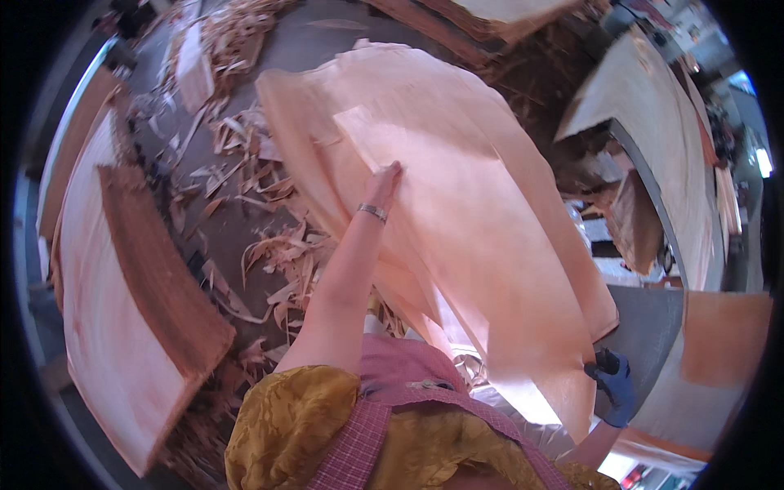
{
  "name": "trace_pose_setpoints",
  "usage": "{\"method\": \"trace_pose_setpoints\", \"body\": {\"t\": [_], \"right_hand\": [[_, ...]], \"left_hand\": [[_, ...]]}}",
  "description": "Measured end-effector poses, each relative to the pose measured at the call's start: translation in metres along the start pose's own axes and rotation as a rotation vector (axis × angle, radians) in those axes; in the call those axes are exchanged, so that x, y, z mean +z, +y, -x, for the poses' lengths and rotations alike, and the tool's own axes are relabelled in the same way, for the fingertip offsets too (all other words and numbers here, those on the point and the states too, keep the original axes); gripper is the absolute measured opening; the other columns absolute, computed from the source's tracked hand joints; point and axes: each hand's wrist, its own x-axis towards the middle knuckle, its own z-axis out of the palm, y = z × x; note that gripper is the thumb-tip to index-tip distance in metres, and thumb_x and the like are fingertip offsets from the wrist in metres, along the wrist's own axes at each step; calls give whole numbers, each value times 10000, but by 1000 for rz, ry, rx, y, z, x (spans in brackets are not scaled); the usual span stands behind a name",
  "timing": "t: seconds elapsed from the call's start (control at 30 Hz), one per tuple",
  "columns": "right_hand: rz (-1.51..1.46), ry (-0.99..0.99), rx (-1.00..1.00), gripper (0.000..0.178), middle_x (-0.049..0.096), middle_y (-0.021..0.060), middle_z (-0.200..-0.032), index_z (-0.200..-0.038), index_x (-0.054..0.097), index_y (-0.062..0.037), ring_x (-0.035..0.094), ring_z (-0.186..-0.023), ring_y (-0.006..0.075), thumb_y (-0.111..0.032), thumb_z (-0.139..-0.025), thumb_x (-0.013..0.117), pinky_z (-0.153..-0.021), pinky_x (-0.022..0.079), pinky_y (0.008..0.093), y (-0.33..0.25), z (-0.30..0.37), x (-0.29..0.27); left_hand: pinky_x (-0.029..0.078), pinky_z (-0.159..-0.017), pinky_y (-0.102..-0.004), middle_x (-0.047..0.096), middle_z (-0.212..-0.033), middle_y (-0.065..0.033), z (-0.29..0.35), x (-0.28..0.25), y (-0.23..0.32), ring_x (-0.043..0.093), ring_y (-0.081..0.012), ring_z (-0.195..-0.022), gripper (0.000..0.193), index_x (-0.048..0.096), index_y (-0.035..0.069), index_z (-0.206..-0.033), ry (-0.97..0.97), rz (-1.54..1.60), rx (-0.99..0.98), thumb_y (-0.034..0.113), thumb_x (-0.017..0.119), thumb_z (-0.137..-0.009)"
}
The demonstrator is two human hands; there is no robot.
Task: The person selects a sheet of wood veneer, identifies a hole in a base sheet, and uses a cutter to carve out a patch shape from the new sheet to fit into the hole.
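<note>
A large, thin, pale pinkish wood veneer sheet (482, 237) stretches in front of me, with further sheets overlapping under and beside it. My left hand (385, 184), bare with a band at the wrist, grips the sheet's left edge; part of its fingers is hidden. At the near right corner, my right hand (612, 385) wears a blue glove with dark fingertips. Its fingers close on the sheet's edge there. Light falls brightly across the near end of the veneer.
Veneer stacks stand on the left (102, 286) and right (645, 98). Wood shavings and torn strips (282, 265) litter the grey floor (314, 37) left of the sheet. More sheets (719, 351) lie at the near right beside a grey surface (649, 327).
</note>
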Motion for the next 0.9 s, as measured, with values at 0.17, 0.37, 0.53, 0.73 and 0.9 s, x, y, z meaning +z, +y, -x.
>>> {"method": "trace_pose_setpoints", "body": {"t": [0.17,0.37,0.53,0.73,0.9], "right_hand": [[35,34,-179,306,640,3,-785,-960,670,-30,510,-536,59,-160,-739,838,-453,411,215,-14,-33,7],[290,-208,-516,436,641,4,-843,-1068,599,-64,531,-580,68,-184,-731,846,-476,427,228,-92,-96,76],[502,-379,-944,247,578,1,-648,-906,650,-40,483,-506,71,-140,-756,819,-453,393,256,-243,-26,221],[703,-709,-1336,152,488,-43,-578,-738,617,-61,433,-471,50,-135,-807,731,-427,344,254,-371,182,456],[701,-858,-1707,144,497,-14,-614,-786,584,-18,464,-516,71,-101,-823,694,-467,389,291,-408,338,645]], "left_hand": [[541,-666,-276,672,-881,-34,115,-58,100,647,-137,-778,136,697,13,-956,100,37,276,116,708,-868],[511,-585,-273,686,-840,-30,300,-241,207,653,-128,-701,115,718,27,-931,596,41,588,106,692,-852],[531,-587,-272,688,-823,-18,497,-387,236,663,-120,-696,121,710,59,-933,788,401,786,161,722,-869],[521,-578,-255,673,-938,2,710,-562,229,652,-91,-794,217,662,96,-1064,1068,643,1096,237,702,-904],[533,-603,-257,690,-962,-17,865,-658,185,675,-114,-804,235,657,68,-1071,1324,741,1256,249,677,-923]]}}
